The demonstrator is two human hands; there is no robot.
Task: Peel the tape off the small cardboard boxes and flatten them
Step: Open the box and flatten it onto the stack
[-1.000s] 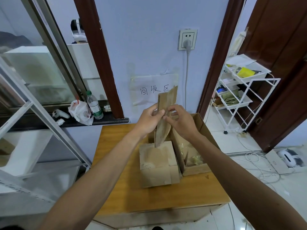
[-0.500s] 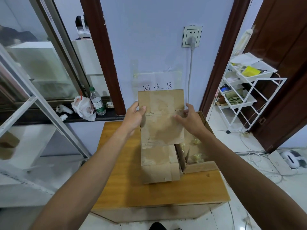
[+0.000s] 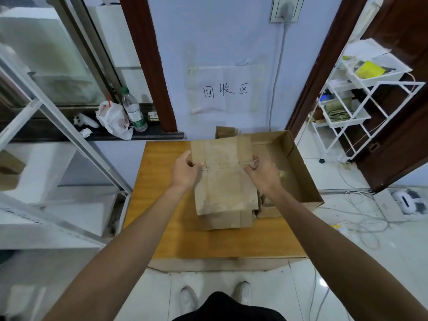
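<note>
Box [image 3: 224,181] sides: L hand [image 3: 185,169], R hand [image 3: 262,173]

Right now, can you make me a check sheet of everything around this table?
Surface: orange-brown wooden table, boxes on it.
Job's things: flattened brown cardboard box, held over a small brown cardboard box; large open cardboard tray beside them.
Clutter: green-capped clear plastic bottle, crumpled white plastic bag, on dark sill.
Hands: left hand grips the flattened box's left edge; right hand pinches its right edge.
Cables: grey wall-socket cable; tangled white floor cables.
Surroundings: handwritten paper wall sign; white wire rack.
</note>
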